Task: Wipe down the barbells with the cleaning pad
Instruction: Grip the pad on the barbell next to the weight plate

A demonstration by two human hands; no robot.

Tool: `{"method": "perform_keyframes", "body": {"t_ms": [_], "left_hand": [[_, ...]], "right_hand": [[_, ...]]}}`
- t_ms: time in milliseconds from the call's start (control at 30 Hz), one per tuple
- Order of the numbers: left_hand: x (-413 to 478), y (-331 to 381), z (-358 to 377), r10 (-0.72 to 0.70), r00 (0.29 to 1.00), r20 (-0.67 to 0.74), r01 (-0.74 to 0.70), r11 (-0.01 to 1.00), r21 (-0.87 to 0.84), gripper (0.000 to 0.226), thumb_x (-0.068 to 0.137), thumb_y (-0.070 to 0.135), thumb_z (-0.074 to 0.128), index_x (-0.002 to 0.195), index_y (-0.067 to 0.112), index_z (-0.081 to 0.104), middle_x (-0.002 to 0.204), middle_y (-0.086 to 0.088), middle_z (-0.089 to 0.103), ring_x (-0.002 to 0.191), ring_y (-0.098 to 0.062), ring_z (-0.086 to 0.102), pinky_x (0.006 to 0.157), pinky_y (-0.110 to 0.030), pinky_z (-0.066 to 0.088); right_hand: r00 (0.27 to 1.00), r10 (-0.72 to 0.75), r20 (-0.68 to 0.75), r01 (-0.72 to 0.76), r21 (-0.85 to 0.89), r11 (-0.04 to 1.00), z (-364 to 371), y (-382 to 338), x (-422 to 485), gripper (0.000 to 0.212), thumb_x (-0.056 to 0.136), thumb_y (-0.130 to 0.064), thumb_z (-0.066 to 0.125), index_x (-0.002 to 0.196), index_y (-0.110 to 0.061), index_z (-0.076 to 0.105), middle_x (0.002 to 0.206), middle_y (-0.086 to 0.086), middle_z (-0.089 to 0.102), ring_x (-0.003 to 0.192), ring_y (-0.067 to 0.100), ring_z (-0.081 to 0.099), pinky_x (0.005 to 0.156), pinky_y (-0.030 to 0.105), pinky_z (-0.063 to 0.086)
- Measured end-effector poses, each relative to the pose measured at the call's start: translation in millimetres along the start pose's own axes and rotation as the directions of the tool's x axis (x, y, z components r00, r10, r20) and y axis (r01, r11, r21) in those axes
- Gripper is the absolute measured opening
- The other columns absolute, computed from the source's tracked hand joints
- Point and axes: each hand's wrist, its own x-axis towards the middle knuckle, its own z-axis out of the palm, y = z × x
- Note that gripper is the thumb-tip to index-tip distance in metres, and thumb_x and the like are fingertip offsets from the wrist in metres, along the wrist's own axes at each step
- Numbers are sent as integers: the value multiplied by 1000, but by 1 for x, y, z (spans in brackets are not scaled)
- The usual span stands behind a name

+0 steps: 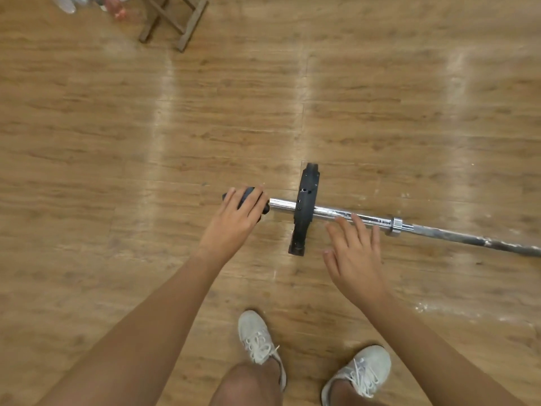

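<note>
A chrome barbell [369,218] lies on the wooden floor, running from the centre out to the right edge. One black weight plate [304,209] stands on its sleeve. My left hand [234,221] grips a dark cleaning pad [247,196] wrapped over the bar's left end, left of the plate. My right hand [355,253] hovers with fingers spread just in front of the sleeve, right of the plate; its fingertips are near or touching the chrome.
My two feet in pale sneakers [259,342] stand close in front of the bar. A wooden stand's legs [175,22] and some pale items [67,4] sit at the far top left. Wood floor [117,142] surrounds the bar.
</note>
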Motion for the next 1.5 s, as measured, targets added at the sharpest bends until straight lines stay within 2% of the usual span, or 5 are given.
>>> {"method": "perform_keyframes", "body": {"t_ms": [434, 667, 867, 1101, 1501], "left_hand": [[51, 10, 201, 12, 991, -133, -14, 1000, -16, 55, 92, -6, 42, 146, -2, 47, 149, -19, 50, 134, -41, 49, 114, -55, 37], [64, 15, 302, -28, 987, -157, 15, 997, -82, 67, 86, -7, 60, 150, 0, 44, 153, -20, 45, 138, -46, 42, 114, -62, 30], [59, 19, 319, -81, 970, -230, 27, 973, -230, 64, 104, 42, 39, 157, 6, 37, 166, -10, 30, 150, -34, 29, 123, -58, 16], [71, -4, 318, -115, 953, -279, 0, 924, -382, 53, 107, 27, 49, 154, 4, 38, 170, -14, 10, 139, -36, 44, 106, -47, 46], [73, 15, 336, -413, 832, -370, 233, 866, -443, 45, 109, 23, 34, 148, 1, 44, 151, -17, 49, 147, -30, 33, 127, -35, 1]], "right_hand": [[995, 99, 17, -96, -123, 988, 182, 75, 75, 56, 103, -39, 22, 150, -15, 39, 154, 9, 41, 147, 35, 26, 118, 66, 21], [940, 226, -255, -236, -8, 972, 265, 92, 107, 48, 104, -36, 32, 147, -20, 46, 152, 3, 46, 146, 33, 32, 120, 62, 6], [820, 203, -535, -220, 33, 975, 299, 99, 118, 40, 100, -31, 39, 134, -19, 57, 137, 2, 58, 135, 32, 46, 121, 61, 8], [803, 183, -568, -214, 12, 977, 302, 101, 123, 39, 100, -31, 36, 131, -20, 58, 133, 0, 59, 131, 31, 48, 120, 62, 11], [793, 187, -580, -239, -13, 971, 303, 99, 124, 39, 99, -30, 35, 129, -19, 57, 132, 1, 60, 130, 32, 49, 118, 63, 15]]}}
